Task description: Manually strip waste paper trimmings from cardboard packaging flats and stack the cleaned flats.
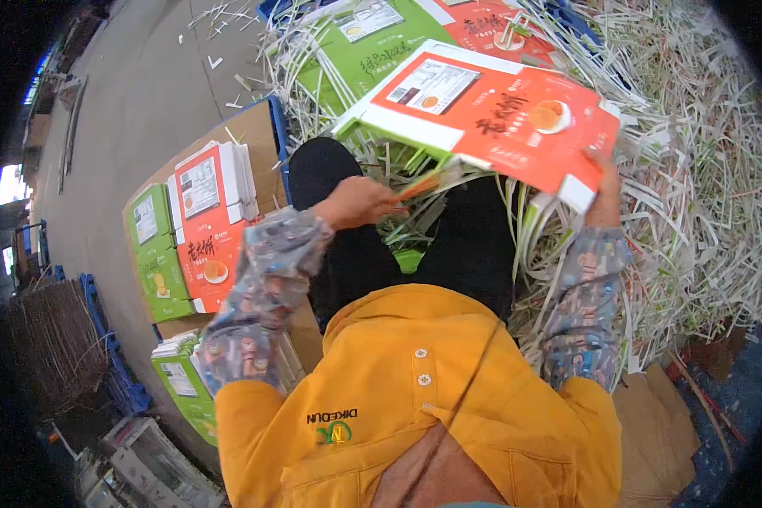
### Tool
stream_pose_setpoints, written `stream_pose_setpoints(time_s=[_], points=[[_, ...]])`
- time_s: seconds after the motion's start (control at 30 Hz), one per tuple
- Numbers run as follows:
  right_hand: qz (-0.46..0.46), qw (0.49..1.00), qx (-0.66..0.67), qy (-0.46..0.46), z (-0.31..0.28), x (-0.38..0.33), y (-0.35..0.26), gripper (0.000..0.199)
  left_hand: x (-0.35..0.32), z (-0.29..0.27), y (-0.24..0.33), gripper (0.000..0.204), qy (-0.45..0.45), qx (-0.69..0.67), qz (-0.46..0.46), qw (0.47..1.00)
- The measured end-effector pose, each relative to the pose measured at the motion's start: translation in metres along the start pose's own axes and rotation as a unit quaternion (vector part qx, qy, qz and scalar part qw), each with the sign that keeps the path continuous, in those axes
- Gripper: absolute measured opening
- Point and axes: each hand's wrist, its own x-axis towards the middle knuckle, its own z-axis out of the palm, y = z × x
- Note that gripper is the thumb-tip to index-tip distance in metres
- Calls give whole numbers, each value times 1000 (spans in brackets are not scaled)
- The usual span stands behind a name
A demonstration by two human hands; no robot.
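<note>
My left hand (357,203) is closed around a thin orange-handled tool (427,182), blurred, its far end at the near edge of the printed cardboard. My right hand (605,190) grips the right end of an orange-red flat carton sheet (516,118) with white flaps, a picture of round food on a plate and dark lettering. Green shows beneath its left near edge, so it may be a stack. It lies tilted over my knees. Under and beyond it lie a green printed sheet (347,63) and another orange-red sheet (474,30).
Shredded paper strips (694,152) heap up on the right and around my legs. At left, stacks of orange-red cartons (207,229) and green cartons (157,254) stand on brown cardboard (267,144). More green cartons (182,385) sit nearer. Brown cardboard (652,432) lies at lower right.
</note>
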Motion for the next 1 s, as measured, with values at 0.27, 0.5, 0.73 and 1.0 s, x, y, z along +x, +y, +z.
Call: stream_pose_setpoints(time_s=[0.27,0.5,0.73,1.0], points=[[-110,990,19,85,-67,22,-44,33,-34,-38,-31,41,-15,37,-251,967],[-142,982,12,124,-76,0,-54,29,-42,-73,-141,22,123,270,-440,848],[-110,993,21,40,-58,-34,-60,38,-115,-85,-234,24,35,253,-615,746],[8,997,43,-68,-100,-48,-48,46,-282,-175,-374,24,-14,333,-706,625]])
